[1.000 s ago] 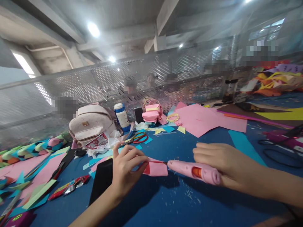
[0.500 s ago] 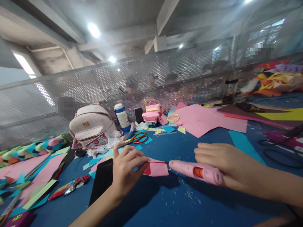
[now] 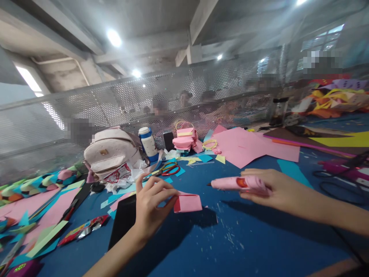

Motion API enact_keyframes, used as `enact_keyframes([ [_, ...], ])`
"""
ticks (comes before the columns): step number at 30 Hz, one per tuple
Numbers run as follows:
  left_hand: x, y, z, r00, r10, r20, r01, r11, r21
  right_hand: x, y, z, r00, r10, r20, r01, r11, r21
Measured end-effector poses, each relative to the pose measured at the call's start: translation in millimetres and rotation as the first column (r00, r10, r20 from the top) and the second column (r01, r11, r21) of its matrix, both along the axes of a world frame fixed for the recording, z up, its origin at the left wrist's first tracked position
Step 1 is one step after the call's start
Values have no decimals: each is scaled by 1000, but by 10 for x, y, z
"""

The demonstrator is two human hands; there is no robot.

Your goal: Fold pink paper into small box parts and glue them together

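Between the thumb and fingers of my left hand (image 3: 154, 207) is pinched a small folded piece of pink paper (image 3: 190, 202), held a little above the blue tabletop. My right hand (image 3: 266, 190) is wrapped round a pink glue gun (image 3: 230, 183), whose dark nozzle points left toward the paper, with a gap between them. An orange-red part shows on the gun's side. Partly behind my left forearm lies a black phone-like slab (image 3: 122, 221). Scissors with red and green handles (image 3: 170, 168) rest beyond my left hand.
A pale backpack (image 3: 111, 148), a white and blue bottle (image 3: 148, 144) and a pink paper basket (image 3: 184, 138) stand along a perforated metal screen (image 3: 123, 92). Pink sheets (image 3: 239, 144) lie behind my right hand. Paper scraps and a red wrapper (image 3: 83, 229) are at left, a cable (image 3: 331, 192) at right.
The glue gun in my right hand has moved away from the paper's top edge, rightward and up, and tilted. My left hand with the pink paper has shifted slightly left.
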State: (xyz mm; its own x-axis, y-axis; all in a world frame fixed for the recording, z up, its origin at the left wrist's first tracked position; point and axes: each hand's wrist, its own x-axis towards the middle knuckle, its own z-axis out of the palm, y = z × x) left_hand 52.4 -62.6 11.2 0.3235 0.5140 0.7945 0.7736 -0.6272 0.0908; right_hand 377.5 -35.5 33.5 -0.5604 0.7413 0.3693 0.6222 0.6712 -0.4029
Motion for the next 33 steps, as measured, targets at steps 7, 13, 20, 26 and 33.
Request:
enact_keyframes([
  [7, 7, -9, 3, 1000, 7, 11, -7, 1000, -11, 4, 424, -163, 921, -254, -294, 73, 857, -511],
  [13, 8, -11, -12, 1000, -12, 24, 13, 1000, -18, -41, 727, -349, 935, -269, -229, 134, 870, -475],
  [20, 6, 0, -16, 1000, -17, 24, 17, 1000, -3, -37, 863, -597, 986, -163, -47, 129, 899, -419],
  [26, -10, -1, -31, 1000, 7, 13, -7, 1000, -11, 100, 478, -212, 946, -258, 195, 278, 957, -84],
  [33, 9, -22, -43, 1000, 7, 24, -6, 1000, -16, -348, -174, 14, 998, 38, -59, -31, 993, 114],
])
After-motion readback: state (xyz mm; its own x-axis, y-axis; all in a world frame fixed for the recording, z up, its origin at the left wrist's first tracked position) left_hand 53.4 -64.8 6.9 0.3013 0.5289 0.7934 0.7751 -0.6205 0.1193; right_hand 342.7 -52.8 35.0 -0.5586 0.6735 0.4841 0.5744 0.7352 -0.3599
